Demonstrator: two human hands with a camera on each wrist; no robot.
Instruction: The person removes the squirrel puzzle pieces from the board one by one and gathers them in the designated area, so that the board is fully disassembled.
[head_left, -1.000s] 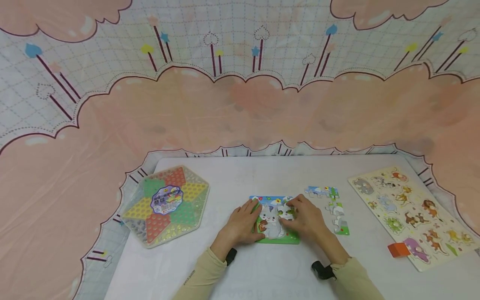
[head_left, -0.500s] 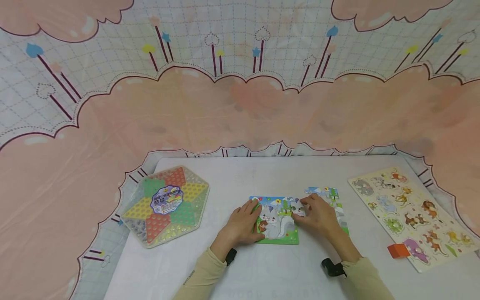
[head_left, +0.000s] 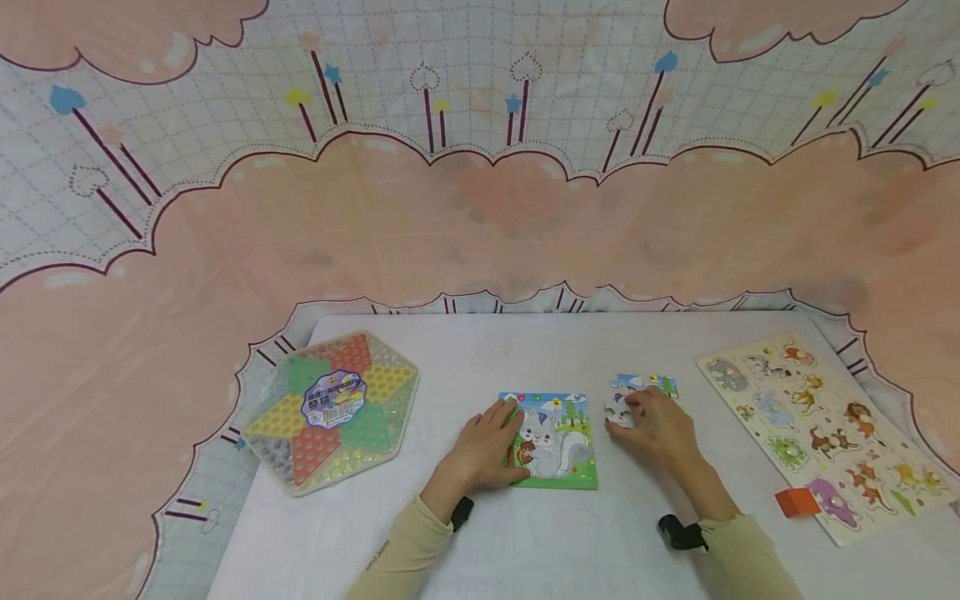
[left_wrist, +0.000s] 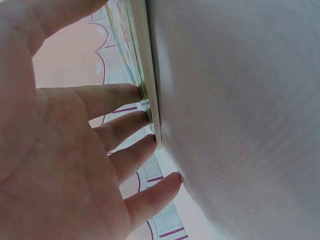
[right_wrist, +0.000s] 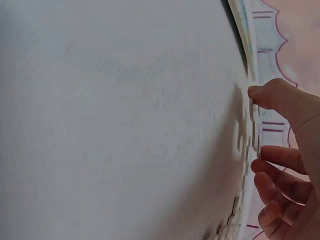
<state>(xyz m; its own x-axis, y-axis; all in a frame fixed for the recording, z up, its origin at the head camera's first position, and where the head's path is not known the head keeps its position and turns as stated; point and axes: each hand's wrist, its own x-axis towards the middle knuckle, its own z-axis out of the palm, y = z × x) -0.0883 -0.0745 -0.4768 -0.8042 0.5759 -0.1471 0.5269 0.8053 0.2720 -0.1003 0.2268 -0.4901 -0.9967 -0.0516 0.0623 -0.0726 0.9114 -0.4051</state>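
A square puzzle board [head_left: 558, 479] with a squirrel picture lies flat at the table's middle. My left hand [head_left: 482, 446] rests on its left side. In the left wrist view the fingers [left_wrist: 132, 162] are spread and nearly straight, with several fingertips touching the board's edge [left_wrist: 145, 65]. To the right of the board, my right hand [head_left: 660, 429] pinches a puzzle piece [head_left: 617, 413] between thumb and fingers. The right wrist view shows that piece [right_wrist: 254, 125] edge-on, just above the table. Loose puzzle pieces [head_left: 663, 383] lie behind the right hand, which partly hides them.
A hexagonal Chinese checkers board [head_left: 382, 417] in clear wrap lies on the left of the white table [head_left: 480, 350]. On the right is a wooden animal puzzle board [head_left: 780, 408], with an orange block [head_left: 797, 502] at its near left edge. A patterned cloth [head_left: 480, 225] hangs behind.
The right hand has carried the puzzle piece off the squirrel board, rightward toward the loose pieces. More of the squirrel's tail shows. The left hand has stayed in place.
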